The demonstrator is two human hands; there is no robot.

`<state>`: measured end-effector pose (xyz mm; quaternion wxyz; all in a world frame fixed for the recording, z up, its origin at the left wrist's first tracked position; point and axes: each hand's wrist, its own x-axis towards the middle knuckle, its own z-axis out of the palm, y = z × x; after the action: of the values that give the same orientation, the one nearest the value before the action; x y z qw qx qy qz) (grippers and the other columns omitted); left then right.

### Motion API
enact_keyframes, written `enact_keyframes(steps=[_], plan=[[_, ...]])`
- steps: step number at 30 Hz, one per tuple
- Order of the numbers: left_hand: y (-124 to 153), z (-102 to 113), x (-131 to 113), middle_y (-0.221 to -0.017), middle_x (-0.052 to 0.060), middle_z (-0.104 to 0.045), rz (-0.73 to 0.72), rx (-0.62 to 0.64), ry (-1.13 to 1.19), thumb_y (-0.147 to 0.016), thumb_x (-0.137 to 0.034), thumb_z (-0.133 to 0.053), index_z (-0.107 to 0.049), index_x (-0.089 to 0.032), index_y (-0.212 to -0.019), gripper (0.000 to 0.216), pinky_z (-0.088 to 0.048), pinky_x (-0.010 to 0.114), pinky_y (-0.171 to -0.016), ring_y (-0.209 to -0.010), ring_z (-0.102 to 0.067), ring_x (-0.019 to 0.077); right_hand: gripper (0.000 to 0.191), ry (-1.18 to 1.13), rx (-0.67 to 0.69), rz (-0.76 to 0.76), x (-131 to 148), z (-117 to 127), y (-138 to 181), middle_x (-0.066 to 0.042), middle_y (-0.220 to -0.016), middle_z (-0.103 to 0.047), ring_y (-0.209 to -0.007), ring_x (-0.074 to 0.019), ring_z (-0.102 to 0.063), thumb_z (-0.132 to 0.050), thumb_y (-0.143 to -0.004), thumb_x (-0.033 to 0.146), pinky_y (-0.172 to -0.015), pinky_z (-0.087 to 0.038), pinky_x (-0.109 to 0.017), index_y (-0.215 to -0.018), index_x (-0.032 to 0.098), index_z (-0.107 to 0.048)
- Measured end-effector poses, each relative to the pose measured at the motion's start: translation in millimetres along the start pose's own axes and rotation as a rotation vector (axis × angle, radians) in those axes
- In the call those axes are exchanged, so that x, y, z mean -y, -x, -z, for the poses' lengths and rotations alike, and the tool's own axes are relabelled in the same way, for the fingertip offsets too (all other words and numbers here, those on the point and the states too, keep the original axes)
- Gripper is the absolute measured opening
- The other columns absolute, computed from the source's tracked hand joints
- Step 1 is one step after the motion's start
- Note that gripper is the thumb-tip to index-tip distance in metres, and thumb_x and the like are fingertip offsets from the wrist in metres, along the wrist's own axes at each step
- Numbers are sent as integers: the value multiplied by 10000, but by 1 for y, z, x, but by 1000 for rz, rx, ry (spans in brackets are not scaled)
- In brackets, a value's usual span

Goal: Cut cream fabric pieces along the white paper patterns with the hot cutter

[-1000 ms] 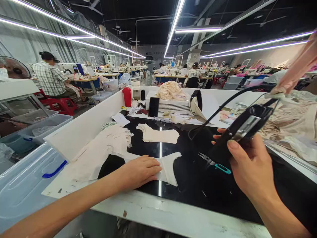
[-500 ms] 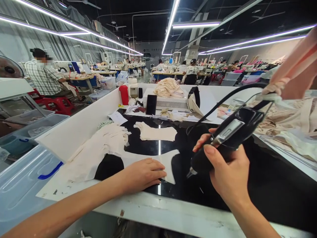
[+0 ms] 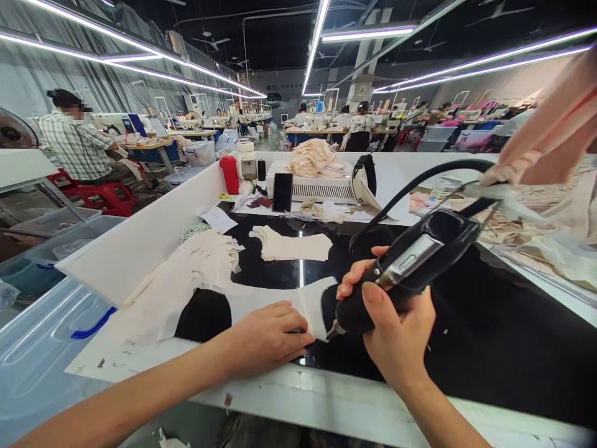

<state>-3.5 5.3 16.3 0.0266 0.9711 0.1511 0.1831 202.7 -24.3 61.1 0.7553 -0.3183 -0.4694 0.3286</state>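
Head view: the left hand (image 3: 273,336) lies flat, fingers together, pressing a fabric piece (image 3: 311,303) on the black table (image 3: 476,330). The right hand (image 3: 396,336) is wrapped around a corded tool (image 3: 410,264), tip at the fabric's edge.

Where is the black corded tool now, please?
In the head view the tool sits right of centre, gripped by the right hand above the black table, its tip at the fabric piece under the left hand.

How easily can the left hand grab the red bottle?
Probably not without leaning: the left hand rests on a cream fabric piece at the near edge, while the red bottle stands far back.
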Motion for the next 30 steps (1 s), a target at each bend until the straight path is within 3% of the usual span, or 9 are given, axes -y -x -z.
enact_keyframes(steps=[9,14,18,21,25,30], plan=[[11,3,0,-1220,81,-725,27,-26,122,-1087,-292,-540,-739,-198,-1165,233,-465,438,-1158,-1129,-682,225,416,23,11,-9,-2,2,4,20,-877,-691,-673,-143,-657,-835,-869,359,-649,-556,-310,-1213,288,-613],[14,14,-1,-1150,48,-748,9,-9,260,-1068,-289,-584,-728,-187,-926,226,-383,430,-1228,-1097,-688,196,439,40,-9,-17,4,3,1,20,-863,-686,-662,-153,-652,-842,-856,388,-621,-553,-316,-1211,285,-604],[8,14,-2,-987,48,-735,72,-50,295,-1040,-292,-630,-685,-176,-822,253,-537,307,-972,-885,-673,164,426,51,-16,-20,5,7,1,25,-841,-687,-657,-148,-646,-844,-857,381,-617,-540,-302,-1196,281,-606],[-3,7,-4,-993,51,-717,120,-51,237,-1052,-277,-609,-698,-185,-918,185,-527,267,-803,-886,-663,172,417,44,-19,-23,4,8,3,29,-848,-689,-657,-142,-647,-845,-858,375,-627,-543,-299,-1193,288,-612],[-20,-4,-6,-1024,45,-704,119,-32,149,-1032,-267,-653,-685,-187,-1036,86,-510,295,-845,-927,-657,189,420,31,-27,-27,1,7,4,24,-871,-691,-654,-142,-649,-842,-859,373,-626,-552,-307,-1201,290,-613],[-34,-14,-5,-961,35,-689,124,6,91,-985,-265,-721,-674,-175,-978,102,-495,307,-838,-902,-648,202,417,15,-37,-22,0,4,3,28,-859,-681,-654,-141,-645,-834,-860,361,-633,-555,-309,-1201,292,-604]])
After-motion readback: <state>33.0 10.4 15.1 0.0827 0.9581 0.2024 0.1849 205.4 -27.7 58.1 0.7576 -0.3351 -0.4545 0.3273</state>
